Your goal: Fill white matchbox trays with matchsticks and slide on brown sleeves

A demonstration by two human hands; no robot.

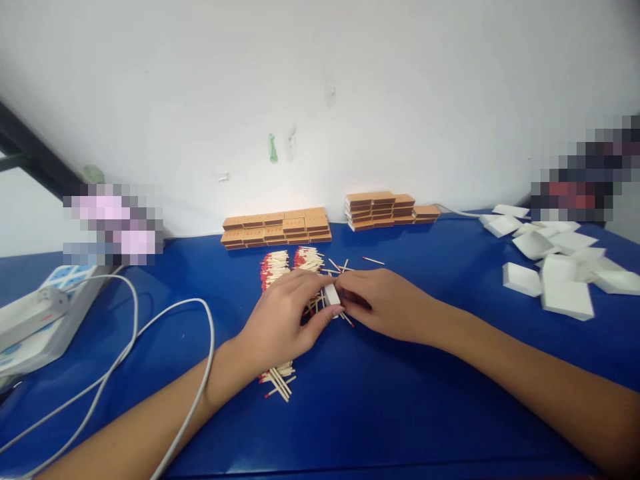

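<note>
Between the thumb and fingers of my left hand (283, 310) is a small white matchbox tray (332, 295), held just above the blue table. My right hand (385, 303) is closed at the tray's right side, fingertips bunched together; whatever they grip is hidden. Red-tipped matches (274, 265) lie in a heap behind my left hand, with a second heap (309, 259) beside it. Loose matches (340, 267) are scattered around the tray. More matches (280, 381) show below my left wrist, some crossing each other.
Orange matchboxes (275, 227) stand stacked along the wall, with another stack (380, 210) to their right. White empty trays (567, 293) are piled at the right. A white cable (213, 327) loops over my left forearm from a power strip (65, 327).
</note>
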